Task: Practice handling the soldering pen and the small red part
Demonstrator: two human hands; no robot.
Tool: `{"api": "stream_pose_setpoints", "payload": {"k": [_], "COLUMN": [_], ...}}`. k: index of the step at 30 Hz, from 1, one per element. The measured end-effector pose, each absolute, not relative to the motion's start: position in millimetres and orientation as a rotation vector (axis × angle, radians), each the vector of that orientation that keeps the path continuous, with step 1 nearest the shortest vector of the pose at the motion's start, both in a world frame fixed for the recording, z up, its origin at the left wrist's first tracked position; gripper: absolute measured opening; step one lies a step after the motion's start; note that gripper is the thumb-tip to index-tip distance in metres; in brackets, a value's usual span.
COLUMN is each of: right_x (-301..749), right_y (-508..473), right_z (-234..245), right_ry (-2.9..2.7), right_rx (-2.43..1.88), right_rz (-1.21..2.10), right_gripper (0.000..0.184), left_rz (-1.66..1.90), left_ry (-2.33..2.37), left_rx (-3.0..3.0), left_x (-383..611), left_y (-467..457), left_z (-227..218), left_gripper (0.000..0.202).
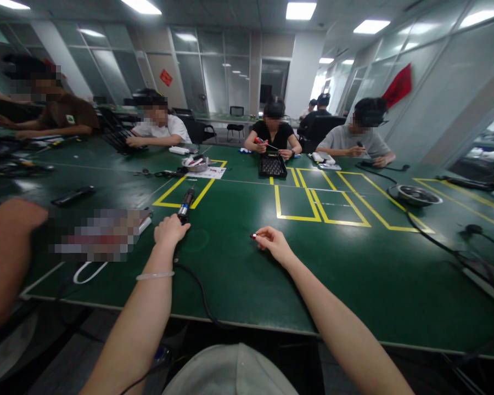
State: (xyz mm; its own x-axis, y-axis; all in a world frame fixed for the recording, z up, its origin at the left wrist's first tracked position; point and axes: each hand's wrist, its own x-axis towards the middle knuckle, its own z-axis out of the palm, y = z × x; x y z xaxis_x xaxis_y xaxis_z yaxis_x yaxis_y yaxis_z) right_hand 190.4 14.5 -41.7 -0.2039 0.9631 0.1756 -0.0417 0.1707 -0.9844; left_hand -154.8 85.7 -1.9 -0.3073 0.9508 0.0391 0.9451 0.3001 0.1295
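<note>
My left hand (169,230) is wrapped round the rear of a corded electric screwdriver (185,206), dark with a blue and silver band. Its tip points away from me and slightly up, and a black cord (201,293) trails from it to the table's front edge. To the right, my right hand (274,243) pinches a small red piece with a silver or white part (254,236) between thumb and fingertips, just over the green table (230,274). The piece is too small to name exactly.
Yellow tape rectangles (298,218) mark the table. A round metal-rimmed part (420,195) and black cables lie at the right. Left are a blurred flat package (102,233) and a black bar-shaped object (73,195). A co-worker's arm (8,252) reaches in; others sit opposite.
</note>
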Motion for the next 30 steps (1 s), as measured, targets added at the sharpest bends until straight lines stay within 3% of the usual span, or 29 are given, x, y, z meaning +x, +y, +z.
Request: {"api": "stream_pose_setpoints", "payload": {"k": [10,19,30], "right_x": [188,186,180], "right_y": [16,16,3], "right_z": [-46,-47,-32], "right_ry": [-1.465,-1.539,-1.944], "right_rx": [-0.977,-0.994,-1.086], "right_rz": [1.233,1.114,0.546], "right_gripper": [0.032,0.031,0.006], "left_rz": [0.161,0.294,0.395], "left_ry": [2.349,1.938,1.547], "left_rx": [2.083,2.353,2.602], "left_x": [-117,-40,0], "left_y": [69,35,11], "left_z": [4,6,0], "left_gripper": [0.054,0.056,0.054]}}
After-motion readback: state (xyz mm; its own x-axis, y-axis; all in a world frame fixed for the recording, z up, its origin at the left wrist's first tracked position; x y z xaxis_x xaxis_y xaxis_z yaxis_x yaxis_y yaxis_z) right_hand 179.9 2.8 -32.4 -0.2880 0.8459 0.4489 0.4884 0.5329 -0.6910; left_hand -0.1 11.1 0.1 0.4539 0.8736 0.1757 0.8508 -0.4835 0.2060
